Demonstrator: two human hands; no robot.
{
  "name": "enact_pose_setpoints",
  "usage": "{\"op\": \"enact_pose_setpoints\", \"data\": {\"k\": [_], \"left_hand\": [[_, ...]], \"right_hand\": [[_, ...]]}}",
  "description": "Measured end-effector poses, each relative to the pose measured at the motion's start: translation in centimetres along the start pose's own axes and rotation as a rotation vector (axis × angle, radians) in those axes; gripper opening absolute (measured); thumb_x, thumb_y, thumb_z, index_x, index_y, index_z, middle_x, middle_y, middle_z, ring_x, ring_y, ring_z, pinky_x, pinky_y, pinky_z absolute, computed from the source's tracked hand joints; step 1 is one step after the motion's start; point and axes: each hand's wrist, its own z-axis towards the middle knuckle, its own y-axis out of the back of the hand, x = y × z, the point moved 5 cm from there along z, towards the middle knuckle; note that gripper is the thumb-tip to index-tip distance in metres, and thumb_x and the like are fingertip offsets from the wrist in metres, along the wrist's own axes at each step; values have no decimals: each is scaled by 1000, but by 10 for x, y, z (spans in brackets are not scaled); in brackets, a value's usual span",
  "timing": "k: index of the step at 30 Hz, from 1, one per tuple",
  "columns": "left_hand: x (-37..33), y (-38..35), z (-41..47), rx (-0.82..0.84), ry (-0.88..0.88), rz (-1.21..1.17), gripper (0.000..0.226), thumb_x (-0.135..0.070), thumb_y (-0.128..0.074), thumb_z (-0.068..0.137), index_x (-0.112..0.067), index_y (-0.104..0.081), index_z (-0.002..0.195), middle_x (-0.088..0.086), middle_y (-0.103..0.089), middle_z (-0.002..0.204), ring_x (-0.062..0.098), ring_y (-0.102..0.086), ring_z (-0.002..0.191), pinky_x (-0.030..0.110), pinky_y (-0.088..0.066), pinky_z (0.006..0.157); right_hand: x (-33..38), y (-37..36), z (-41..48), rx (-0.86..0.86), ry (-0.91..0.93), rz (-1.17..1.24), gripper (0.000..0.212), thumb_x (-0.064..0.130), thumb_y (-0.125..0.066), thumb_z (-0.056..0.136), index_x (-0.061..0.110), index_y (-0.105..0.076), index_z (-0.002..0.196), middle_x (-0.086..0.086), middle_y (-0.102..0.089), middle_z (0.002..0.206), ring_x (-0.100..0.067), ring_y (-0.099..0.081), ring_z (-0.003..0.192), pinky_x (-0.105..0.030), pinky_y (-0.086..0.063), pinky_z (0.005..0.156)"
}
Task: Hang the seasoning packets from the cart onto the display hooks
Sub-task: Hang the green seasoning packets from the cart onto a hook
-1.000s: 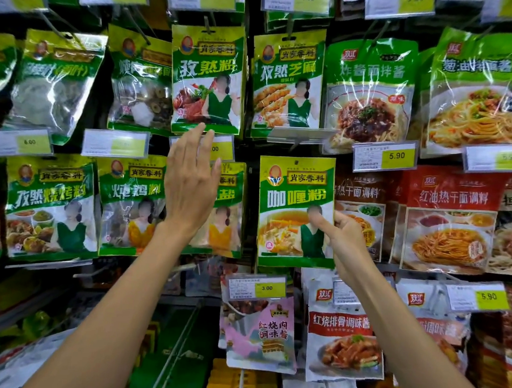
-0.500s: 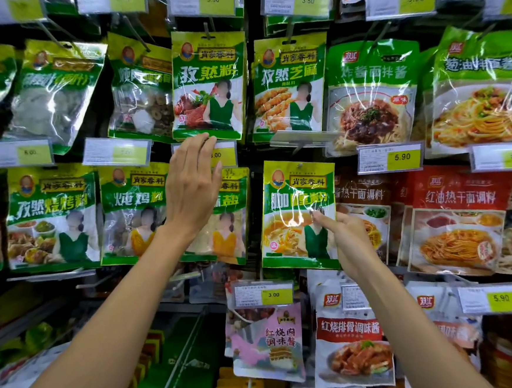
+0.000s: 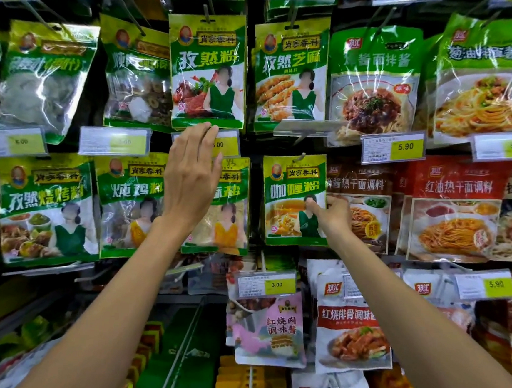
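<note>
A green and yellow curry seasoning packet [image 3: 288, 196] hangs on a display hook [image 3: 300, 157] in the middle row. My right hand [image 3: 333, 212] pinches its right edge, thumb on the front face. My left hand [image 3: 192, 173] is raised flat with straight fingers in front of the neighbouring green packet [image 3: 232, 210] and its price tag [image 3: 226, 144], fingertips at the bottom edge of the cumin packet [image 3: 209, 70] above. Nothing is held in that hand. The cart is out of view.
Rows of hanging packets fill the rack: green ones [image 3: 45, 208] at the left, red noodle-sauce packets [image 3: 455, 209] at the right, a pink packet [image 3: 268, 326] and a rib-sauce packet [image 3: 351, 333] below. Yellow price tags [image 3: 405, 147] stick out on hook ends.
My right hand has slid a little up the curry packet's right edge. My left hand stays raised in about the same place. The view has shifted slightly.
</note>
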Motion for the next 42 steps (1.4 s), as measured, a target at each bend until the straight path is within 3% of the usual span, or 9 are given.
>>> {"op": "enact_pose_setpoints", "data": {"k": [5,10,18,22,25,29,32,35,42], "left_hand": [[-3,3,0,42,33,-14,40,-18,-46,98,2,-46,133,19,-51,132,33,-47,125,40,-34,110],[-27,19,-11,20,48,-74,37,-11,-47,96,2,-49,130,20,-53,130,33,-48,123,37,-33,111],[-194,24,-101,263,293,-741,26,-15,-43,98,-1,-59,113,14,-63,109,21,-52,105,28,-41,88],[-323,25,-188,669,539,-1092,31,-25,-39,101,-4,-61,96,8,-61,82,23,-56,75,28,-38,65],[-419,42,-261,1014,600,-1263,28,-18,-42,101,1,-60,90,22,-60,82,29,-57,74,39,-42,69],[-524,76,-348,1350,477,-1320,21,-12,-46,98,-5,-60,85,9,-54,69,21,-50,67,28,-30,63],[-584,98,-407,1556,324,-1353,24,-16,-45,99,-1,-63,94,11,-61,83,20,-54,77,36,-39,73],[-633,111,-457,1731,195,-1382,25,-16,-43,100,-4,-57,82,12,-48,66,27,-48,63,41,-38,63],[-711,114,-566,1966,-136,-1345,21,-9,-45,98,-14,-50,78,0,-48,62,19,-46,58,22,-25,50]], "right_hand": [[1,9,-2,-96,23,-167,35,32,-70,86,14,-49,65,-1,-44,67,-17,-42,58,-31,-35,55],[5,44,-27,-144,159,-197,16,18,-63,92,3,-65,97,-11,-66,94,-26,-61,93,-41,-49,86],[-67,166,-129,-181,191,-163,27,27,-47,101,12,-63,85,0,-61,71,-10,-59,65,-22,-43,58],[-151,256,-210,-257,-17,-201,29,19,-49,100,10,-59,74,-6,-57,64,-3,-56,56,-13,-43,51],[-223,328,-284,-305,-254,-391,27,20,-51,98,9,-62,77,-10,-62,68,-18,-59,64,-31,-41,60],[-306,410,-397,-424,-548,-537,29,18,-52,97,24,-53,68,2,-53,60,-19,-53,66,-22,-30,54],[-355,449,-469,-537,-758,-539,18,17,-53,97,18,-56,79,-2,-59,67,-20,-57,70,-25,-31,57],[-398,473,-525,-638,-933,-517,20,18,-52,97,13,-57,79,-7,-60,70,-24,-58,72,-29,-30,58],[-490,484,-607,-906,-1232,-470,31,15,-47,98,-4,-60,78,-22,-64,74,-35,-61,69,-34,-41,59]]}}
